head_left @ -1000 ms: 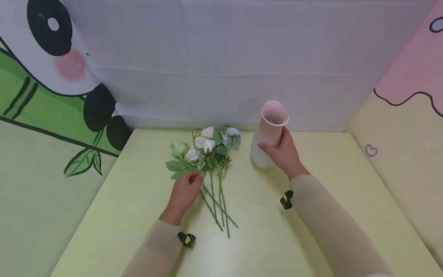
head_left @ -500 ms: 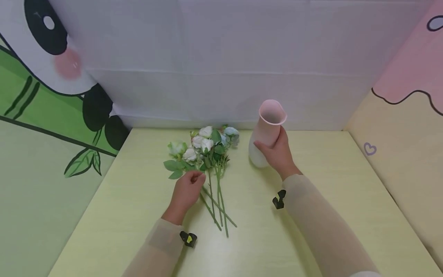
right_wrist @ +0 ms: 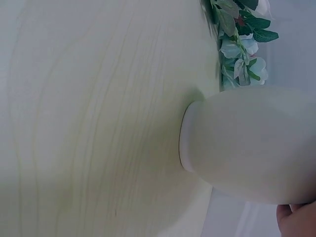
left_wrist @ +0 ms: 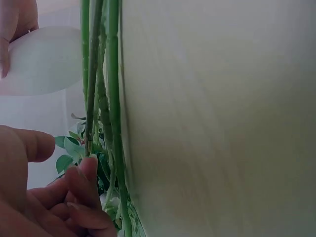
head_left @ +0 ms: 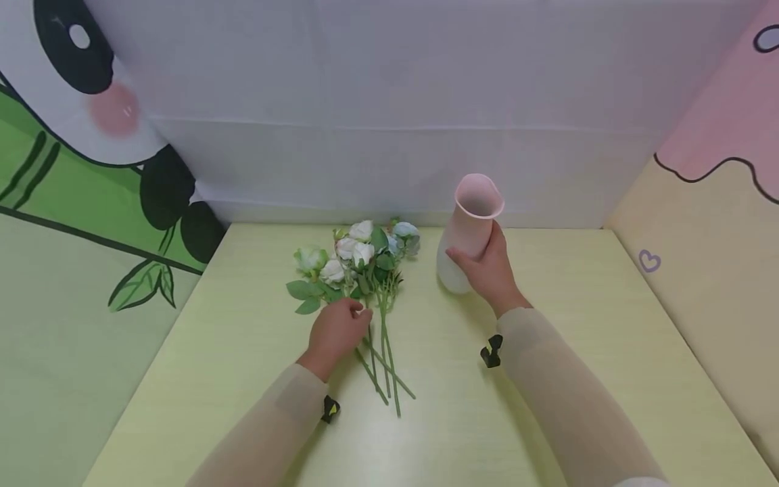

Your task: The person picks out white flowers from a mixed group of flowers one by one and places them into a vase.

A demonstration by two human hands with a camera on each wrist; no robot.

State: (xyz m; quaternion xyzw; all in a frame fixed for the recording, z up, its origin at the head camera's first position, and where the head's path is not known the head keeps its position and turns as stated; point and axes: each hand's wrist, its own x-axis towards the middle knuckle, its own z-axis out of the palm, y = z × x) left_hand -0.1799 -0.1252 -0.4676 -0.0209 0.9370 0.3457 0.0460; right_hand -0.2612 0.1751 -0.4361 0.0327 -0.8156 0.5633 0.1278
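Observation:
Several artificial flowers with white, pale blue and greenish blooms (head_left: 363, 253) lie on the table, their green stems (left_wrist: 114, 89) pointing toward the person. Over the upper stems is the left hand (head_left: 337, 331). In the left wrist view its fingertips (left_wrist: 90, 165) meet one thin stem, while the thumb stays apart from them with a gap between. To the right of the blooms stands a vase (head_left: 464, 233), pink at its flared rim and white below. The right hand (head_left: 496, 274) grips its side, thumb in front. The right wrist view shows the vase base (right_wrist: 187, 140) close over the tabletop.
The pale yellow table (head_left: 262, 419) ends at a white cloth backdrop (head_left: 389, 135). Printed cartoon panels flank it, a green one (head_left: 61, 325) at left and a cream and pink one (head_left: 706, 284) at right. Each sleeve carries a small black wrist camera (head_left: 491, 352).
The left hand has moved slightly right and its thumb and fingers have parted over the stems. The right hand keeps its grip on the vase, and the flowers lie as before.

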